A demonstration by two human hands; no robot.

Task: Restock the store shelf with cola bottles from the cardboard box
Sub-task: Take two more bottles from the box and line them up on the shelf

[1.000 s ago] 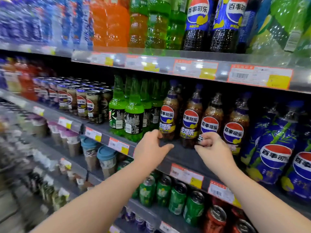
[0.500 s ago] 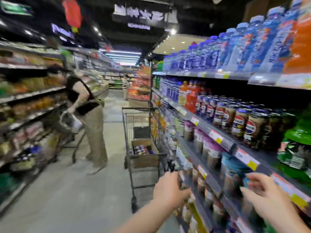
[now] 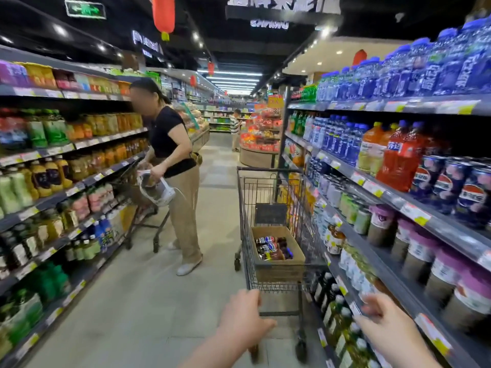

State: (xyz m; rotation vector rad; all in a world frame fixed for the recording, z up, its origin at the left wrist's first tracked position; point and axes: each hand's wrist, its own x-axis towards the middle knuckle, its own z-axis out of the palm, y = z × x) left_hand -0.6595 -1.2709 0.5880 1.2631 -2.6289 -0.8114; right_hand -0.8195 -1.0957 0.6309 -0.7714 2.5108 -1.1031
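I see both hands empty — left hand [image 3: 243, 318] loosely spread, right hand [image 3: 382, 321] spread | brown cardboard box [image 3: 288, 257] of cola bottles [image 3: 271, 248] lies ahead in wire cart [image 3: 265, 181] — left nearer.

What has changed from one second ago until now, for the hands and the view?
Both hands left the cola bottles on the shelf; the view turned left down the aisle. The left hand and right hand, both empty, now reach toward the cart holding the cardboard box. Nothing was picked up.
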